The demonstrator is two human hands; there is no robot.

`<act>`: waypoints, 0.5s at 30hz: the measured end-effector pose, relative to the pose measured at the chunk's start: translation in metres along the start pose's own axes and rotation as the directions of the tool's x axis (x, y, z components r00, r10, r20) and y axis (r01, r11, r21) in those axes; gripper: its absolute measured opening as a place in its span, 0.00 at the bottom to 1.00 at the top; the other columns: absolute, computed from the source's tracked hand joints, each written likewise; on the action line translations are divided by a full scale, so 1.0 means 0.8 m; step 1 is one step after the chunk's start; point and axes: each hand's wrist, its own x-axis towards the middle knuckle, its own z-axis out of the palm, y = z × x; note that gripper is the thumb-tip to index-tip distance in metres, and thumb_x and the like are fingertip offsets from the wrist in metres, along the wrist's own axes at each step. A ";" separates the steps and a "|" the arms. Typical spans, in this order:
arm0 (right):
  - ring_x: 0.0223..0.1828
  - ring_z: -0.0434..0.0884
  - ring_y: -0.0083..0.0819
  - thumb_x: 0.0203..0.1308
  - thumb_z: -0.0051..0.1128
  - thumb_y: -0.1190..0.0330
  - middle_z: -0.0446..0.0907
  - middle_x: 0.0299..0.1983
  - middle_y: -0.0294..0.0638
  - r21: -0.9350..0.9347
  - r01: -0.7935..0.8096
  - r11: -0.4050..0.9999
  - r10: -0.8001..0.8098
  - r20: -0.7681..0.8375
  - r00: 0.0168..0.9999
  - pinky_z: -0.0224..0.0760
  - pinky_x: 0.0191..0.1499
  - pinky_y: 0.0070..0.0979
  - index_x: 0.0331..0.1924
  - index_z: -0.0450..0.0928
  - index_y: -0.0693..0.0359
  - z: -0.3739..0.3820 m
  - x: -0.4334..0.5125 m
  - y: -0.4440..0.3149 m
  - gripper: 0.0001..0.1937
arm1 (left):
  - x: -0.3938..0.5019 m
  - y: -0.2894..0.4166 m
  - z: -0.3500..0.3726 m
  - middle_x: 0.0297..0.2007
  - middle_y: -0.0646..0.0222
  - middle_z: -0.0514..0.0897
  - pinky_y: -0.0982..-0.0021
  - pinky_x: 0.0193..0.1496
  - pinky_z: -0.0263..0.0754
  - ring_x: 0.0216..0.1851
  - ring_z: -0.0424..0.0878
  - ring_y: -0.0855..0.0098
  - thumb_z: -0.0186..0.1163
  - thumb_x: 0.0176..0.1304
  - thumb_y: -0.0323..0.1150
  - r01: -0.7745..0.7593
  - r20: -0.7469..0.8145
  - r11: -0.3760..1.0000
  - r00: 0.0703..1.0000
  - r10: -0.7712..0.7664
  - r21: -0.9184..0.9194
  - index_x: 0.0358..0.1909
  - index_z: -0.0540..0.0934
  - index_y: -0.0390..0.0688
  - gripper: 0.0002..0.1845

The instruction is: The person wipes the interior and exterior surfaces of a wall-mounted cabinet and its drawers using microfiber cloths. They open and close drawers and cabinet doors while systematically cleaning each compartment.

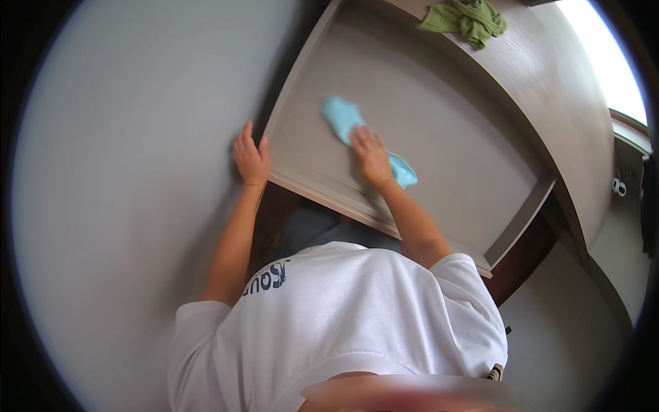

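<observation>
Before me a wide wood-grain drawer (437, 118) is pulled out from under a desktop. My right hand (371, 154) is inside it, pressing a light-blue cloth (341, 116) against the drawer's bottom. The cloth sticks out past my fingertips and also beside my wrist; both hand and cloth are a little blurred. At the drawer's front left corner rests my left hand (251, 157), its thumb near the edge and its fingers stretched along the outer side, close to the wall. Nothing shows within its grasp.
A crumpled green cloth (471, 21) lies on the desktop (540, 82) behind the drawer. The pale wall (128, 154) runs close along the left. Below the drawer front there is a dark grey surface (319, 226). A bright window (607, 46) stands at the upper right.
</observation>
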 end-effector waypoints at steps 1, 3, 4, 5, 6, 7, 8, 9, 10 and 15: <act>0.70 0.52 0.43 0.56 0.43 0.75 0.53 0.69 0.41 -0.013 -0.126 0.992 0.124 -0.096 0.988 0.44 0.68 0.48 0.65 0.60 0.50 -0.008 -0.034 0.025 0.29 | -0.001 -0.002 -0.001 0.55 0.54 0.71 0.55 0.58 0.60 0.55 0.67 0.52 0.52 0.62 0.39 0.003 0.001 1.000 1.000 -0.003 0.023 0.59 0.64 0.36 0.26; 0.69 0.53 0.47 0.57 0.44 0.76 0.54 0.68 0.44 -0.043 -0.367 0.929 0.343 -0.266 0.901 0.45 0.66 0.51 0.65 0.59 0.52 -0.025 -0.108 0.082 0.29 | -0.003 -0.006 0.001 0.54 0.54 0.71 0.55 0.58 0.60 0.55 0.67 0.52 0.52 0.62 0.40 -0.006 0.001 0.999 1.000 0.006 0.054 0.59 0.64 0.36 0.26; 0.69 0.53 0.48 0.57 0.43 0.77 0.55 0.68 0.45 -0.038 -0.455 0.890 0.417 -0.336 0.845 0.46 0.66 0.50 0.65 0.60 0.52 -0.033 -0.148 0.111 0.28 | -0.005 -0.008 0.003 0.54 0.53 0.71 0.54 0.58 0.60 0.55 0.67 0.52 0.52 0.63 0.41 -0.005 -0.028 0.998 1.000 0.007 0.055 0.59 0.64 0.36 0.26; 0.69 0.53 0.48 0.58 0.43 0.77 0.55 0.68 0.46 -0.029 -0.545 0.838 0.492 -0.392 0.777 0.47 0.66 0.48 0.64 0.61 0.53 -0.041 -0.190 0.141 0.27 | -0.005 -0.010 0.006 0.54 0.53 0.71 0.54 0.58 0.60 0.55 0.67 0.52 0.51 0.63 0.41 -0.013 -0.042 0.998 0.999 0.016 0.062 0.58 0.64 0.36 0.26; 0.67 0.56 0.49 0.57 0.43 0.77 0.56 0.67 0.48 -0.049 -0.646 0.762 0.555 -0.464 0.690 0.49 0.65 0.45 0.64 0.61 0.54 -0.049 -0.234 0.168 0.27 | -0.007 -0.011 0.007 0.54 0.53 0.71 0.54 0.58 0.60 0.55 0.67 0.52 0.51 0.63 0.41 -0.027 -0.071 0.998 0.997 0.031 0.062 0.58 0.64 0.36 0.26; 0.66 0.59 0.49 0.56 0.43 0.78 0.56 0.67 0.50 -0.031 -0.782 0.623 0.677 -0.480 0.558 0.52 0.65 0.42 0.64 0.62 0.55 -0.054 -0.276 0.193 0.28 | -0.007 -0.015 0.008 0.54 0.53 0.71 0.54 0.58 0.60 0.56 0.67 0.52 0.51 0.64 0.41 -0.015 -0.062 0.996 0.998 0.020 0.086 0.58 0.65 0.36 0.26; 0.63 0.62 0.49 0.56 0.43 0.79 0.60 0.64 0.52 0.001 -0.835 0.551 0.707 -0.532 0.466 0.55 0.63 0.39 0.62 0.64 0.57 -0.061 -0.320 0.218 0.26 | -0.006 -0.015 0.010 0.54 0.53 0.71 0.54 0.58 0.60 0.56 0.67 0.52 0.50 0.64 0.42 -0.015 -0.068 0.995 0.997 0.021 0.096 0.58 0.65 0.36 0.25; 0.60 0.66 0.50 0.55 0.43 0.79 0.65 0.61 0.54 0.063 -0.925 0.376 0.796 -0.533 0.287 0.58 0.61 0.37 0.60 0.67 0.59 -0.068 -0.362 0.239 0.25 | -0.005 -0.017 0.016 0.53 0.53 0.71 0.54 0.58 0.60 0.56 0.66 0.51 0.50 0.65 0.42 -0.047 -0.068 0.995 0.996 0.052 0.085 0.58 0.65 0.36 0.25; 0.57 0.70 0.48 0.56 0.43 0.79 0.69 0.57 0.55 0.181 -0.938 0.294 0.871 -0.455 0.185 0.61 0.59 0.35 0.57 0.70 0.62 -0.076 -0.401 0.255 0.22 | -0.004 -0.020 0.014 0.53 0.51 0.71 0.54 0.59 0.59 0.56 0.66 0.51 0.50 0.65 0.42 -0.057 -0.091 0.996 0.994 0.063 0.067 0.58 0.65 0.35 0.25; 0.40 0.79 0.29 0.62 0.46 0.74 0.80 0.42 0.42 0.814 -0.581 -0.006 0.978 0.126 0.166 0.71 0.45 0.24 0.50 0.74 0.69 -0.219 -0.588 0.246 0.14 | -0.016 -0.019 0.013 0.53 0.50 0.71 0.55 0.59 0.58 0.56 0.66 0.51 0.49 0.66 0.42 0.018 -0.197 0.997 0.980 -0.004 0.069 0.58 0.64 0.35 0.25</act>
